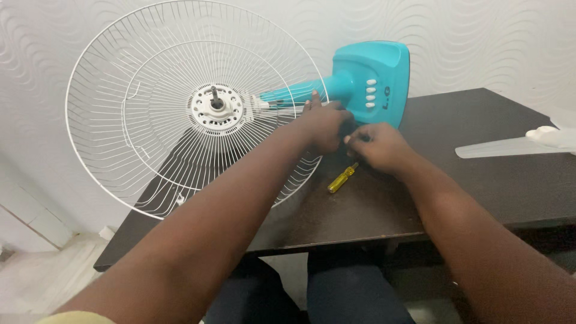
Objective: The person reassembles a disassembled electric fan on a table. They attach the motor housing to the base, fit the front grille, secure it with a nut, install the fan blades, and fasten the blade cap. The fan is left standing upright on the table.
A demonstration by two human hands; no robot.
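A teal fan (369, 78) lies on its side on a dark table (480, 174), its white wire rear guard (150, 108) hanging over the table's left end, with the bare motor shaft (214, 96) at its centre. My left hand (321, 123) rests on the fan's teal neck where the neck meets the base. My right hand (381, 147) is beside it, fingertips pinched on something small that I cannot make out. A yellow-handled screwdriver (342, 179) lies on the table just below my right hand.
White fan blades (522, 143) lie at the table's right edge. A textured white wall stands close behind the table. My legs in dark trousers (312, 294) are under the front edge. Pale floor tiles show at lower left.
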